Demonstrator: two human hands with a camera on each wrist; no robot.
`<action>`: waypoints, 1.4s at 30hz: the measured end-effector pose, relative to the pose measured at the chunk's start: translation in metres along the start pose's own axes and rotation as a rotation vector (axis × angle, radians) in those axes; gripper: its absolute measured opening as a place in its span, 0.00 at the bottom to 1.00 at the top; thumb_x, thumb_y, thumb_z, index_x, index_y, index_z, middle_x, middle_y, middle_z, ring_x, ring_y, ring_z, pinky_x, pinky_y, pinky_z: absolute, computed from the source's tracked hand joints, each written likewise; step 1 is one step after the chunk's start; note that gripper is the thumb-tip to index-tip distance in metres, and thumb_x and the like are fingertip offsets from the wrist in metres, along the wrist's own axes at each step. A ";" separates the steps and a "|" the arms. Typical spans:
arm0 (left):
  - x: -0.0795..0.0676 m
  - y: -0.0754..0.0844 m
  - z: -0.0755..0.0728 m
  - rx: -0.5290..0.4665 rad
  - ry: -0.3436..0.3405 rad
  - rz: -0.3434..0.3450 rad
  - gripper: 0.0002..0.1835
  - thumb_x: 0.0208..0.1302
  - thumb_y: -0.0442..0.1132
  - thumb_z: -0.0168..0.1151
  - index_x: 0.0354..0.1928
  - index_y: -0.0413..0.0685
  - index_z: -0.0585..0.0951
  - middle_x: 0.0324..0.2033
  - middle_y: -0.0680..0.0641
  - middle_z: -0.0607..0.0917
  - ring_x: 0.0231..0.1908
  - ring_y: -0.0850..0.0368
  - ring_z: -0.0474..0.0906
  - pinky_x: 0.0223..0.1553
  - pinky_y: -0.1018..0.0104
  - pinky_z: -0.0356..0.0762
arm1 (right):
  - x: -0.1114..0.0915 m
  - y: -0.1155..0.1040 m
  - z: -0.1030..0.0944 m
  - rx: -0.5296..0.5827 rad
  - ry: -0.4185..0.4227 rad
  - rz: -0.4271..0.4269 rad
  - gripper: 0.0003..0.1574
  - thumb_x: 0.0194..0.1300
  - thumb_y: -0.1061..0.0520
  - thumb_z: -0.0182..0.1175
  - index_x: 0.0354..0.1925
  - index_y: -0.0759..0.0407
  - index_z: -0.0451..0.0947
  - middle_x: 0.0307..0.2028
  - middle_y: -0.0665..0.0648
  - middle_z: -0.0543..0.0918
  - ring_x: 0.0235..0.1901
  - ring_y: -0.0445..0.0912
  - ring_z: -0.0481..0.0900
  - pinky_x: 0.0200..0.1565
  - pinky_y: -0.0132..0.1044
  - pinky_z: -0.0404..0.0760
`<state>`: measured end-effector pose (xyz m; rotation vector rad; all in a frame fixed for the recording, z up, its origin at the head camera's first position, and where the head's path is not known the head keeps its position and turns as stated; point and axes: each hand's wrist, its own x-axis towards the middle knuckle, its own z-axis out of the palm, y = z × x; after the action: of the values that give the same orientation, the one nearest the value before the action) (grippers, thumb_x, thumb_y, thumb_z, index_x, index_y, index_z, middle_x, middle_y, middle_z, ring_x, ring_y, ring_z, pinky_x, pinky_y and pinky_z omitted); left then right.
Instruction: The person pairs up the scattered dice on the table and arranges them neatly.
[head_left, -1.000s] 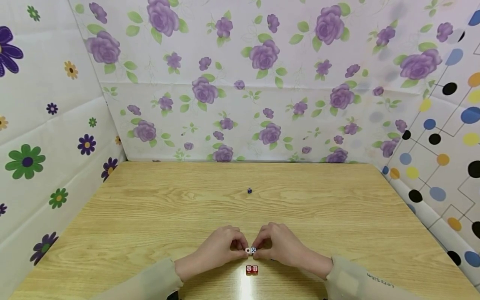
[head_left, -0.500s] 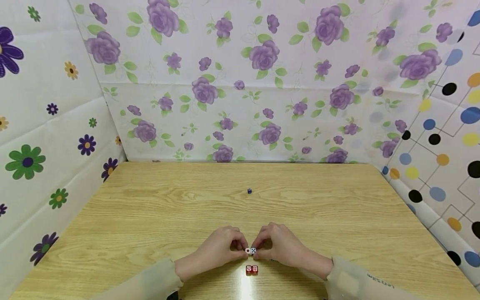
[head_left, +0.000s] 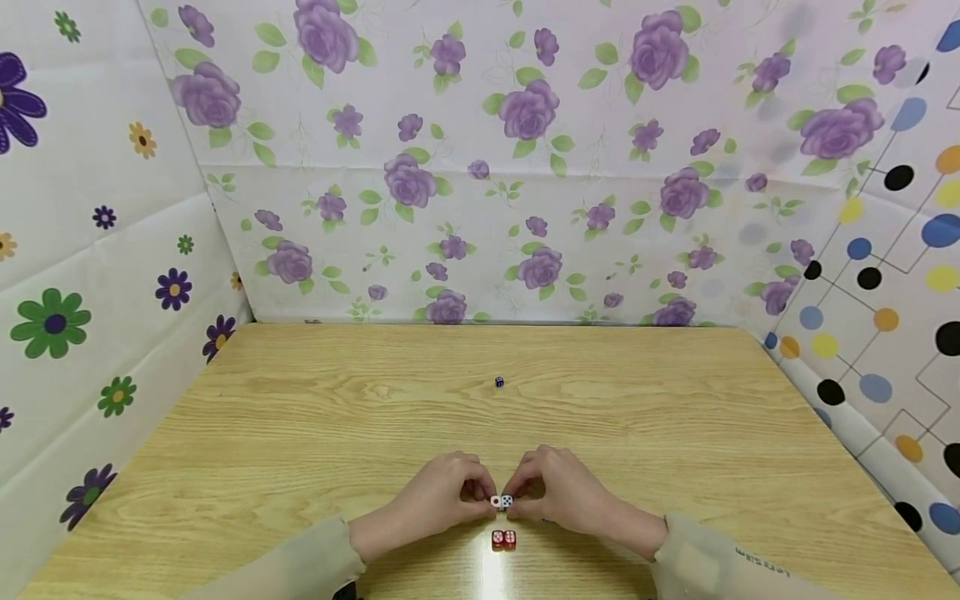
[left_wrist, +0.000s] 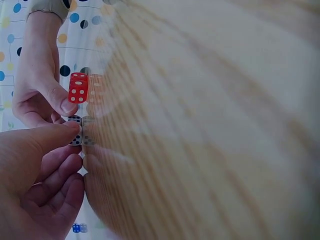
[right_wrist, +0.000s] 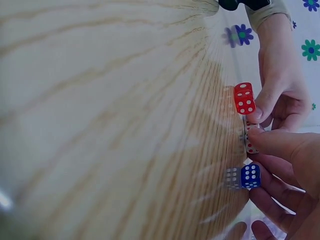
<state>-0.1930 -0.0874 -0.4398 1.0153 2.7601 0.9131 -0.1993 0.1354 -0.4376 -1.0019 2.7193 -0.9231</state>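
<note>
Two white dice sit side by side on the table, between the hands in the head view. My left hand (head_left: 450, 493) pinches the left white die (head_left: 496, 502), which shows one large pip on top. From the other side, the thumb and fingers of my right hand (head_left: 566, 492) pinch the right white die (head_left: 507, 501), with dark pips up. Just nearer the body stand two red dice, a left one (head_left: 498, 540) and a right one (head_left: 511, 539), side by side. A blue die (right_wrist: 251, 176) lies by my right fingers, mostly hidden by that hand in the head view.
Farther back on the wooden table (head_left: 337, 392) rests a dark blue die (head_left: 499, 382), in line with the white pair. Flowered cloth (head_left: 480, 208) hangs behind the far edge, and patterned cloths flank the left and right sides.
</note>
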 end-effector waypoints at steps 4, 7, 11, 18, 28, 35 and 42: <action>0.000 0.000 0.000 -0.003 0.000 -0.002 0.06 0.55 0.44 0.75 0.32 0.54 0.86 0.27 0.60 0.83 0.30 0.73 0.72 0.35 0.79 0.71 | 0.000 0.001 0.000 0.003 0.002 -0.007 0.06 0.55 0.49 0.74 0.34 0.41 0.89 0.30 0.36 0.84 0.35 0.33 0.76 0.41 0.28 0.72; 0.000 -0.001 0.000 -0.008 0.000 -0.003 0.06 0.55 0.44 0.75 0.32 0.54 0.86 0.27 0.59 0.83 0.30 0.73 0.72 0.35 0.79 0.71 | 0.000 0.001 0.000 0.009 0.002 -0.010 0.06 0.55 0.49 0.74 0.34 0.41 0.89 0.30 0.36 0.84 0.35 0.33 0.76 0.41 0.28 0.72; -0.001 -0.001 0.000 -0.007 0.002 -0.003 0.06 0.55 0.44 0.75 0.31 0.54 0.86 0.27 0.59 0.83 0.30 0.73 0.72 0.35 0.79 0.72 | 0.000 0.001 0.000 0.016 0.000 -0.012 0.06 0.54 0.49 0.75 0.34 0.41 0.89 0.30 0.36 0.85 0.35 0.34 0.76 0.40 0.28 0.72; -0.001 -0.001 0.000 -0.004 0.002 -0.005 0.06 0.55 0.43 0.75 0.31 0.53 0.86 0.27 0.59 0.83 0.30 0.72 0.72 0.35 0.79 0.72 | -0.001 0.000 -0.001 0.021 -0.004 -0.014 0.07 0.54 0.49 0.75 0.35 0.42 0.89 0.31 0.36 0.85 0.35 0.34 0.76 0.41 0.28 0.72; 0.000 -0.001 0.000 -0.014 -0.015 -0.006 0.06 0.55 0.43 0.75 0.32 0.53 0.86 0.28 0.59 0.83 0.31 0.73 0.73 0.36 0.79 0.73 | -0.004 0.002 -0.003 0.026 -0.016 -0.013 0.14 0.53 0.46 0.75 0.40 0.44 0.88 0.36 0.38 0.87 0.40 0.34 0.78 0.46 0.32 0.75; -0.001 -0.002 0.000 -0.025 -0.008 0.009 0.07 0.55 0.42 0.75 0.33 0.52 0.86 0.29 0.58 0.83 0.31 0.73 0.74 0.36 0.79 0.74 | -0.009 0.003 -0.007 0.001 -0.012 -0.009 0.16 0.54 0.46 0.74 0.42 0.45 0.88 0.38 0.41 0.87 0.41 0.36 0.77 0.46 0.32 0.74; 0.000 -0.001 -0.001 -0.018 -0.011 0.003 0.06 0.55 0.42 0.75 0.32 0.52 0.86 0.28 0.58 0.83 0.31 0.73 0.74 0.37 0.79 0.74 | -0.017 0.003 -0.013 -0.056 -0.003 -0.004 0.16 0.54 0.47 0.74 0.43 0.44 0.87 0.38 0.39 0.86 0.42 0.35 0.77 0.47 0.32 0.75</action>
<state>-0.1938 -0.0890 -0.4394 1.0190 2.7373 0.9280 -0.1915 0.1544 -0.4306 -1.0184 2.7557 -0.8495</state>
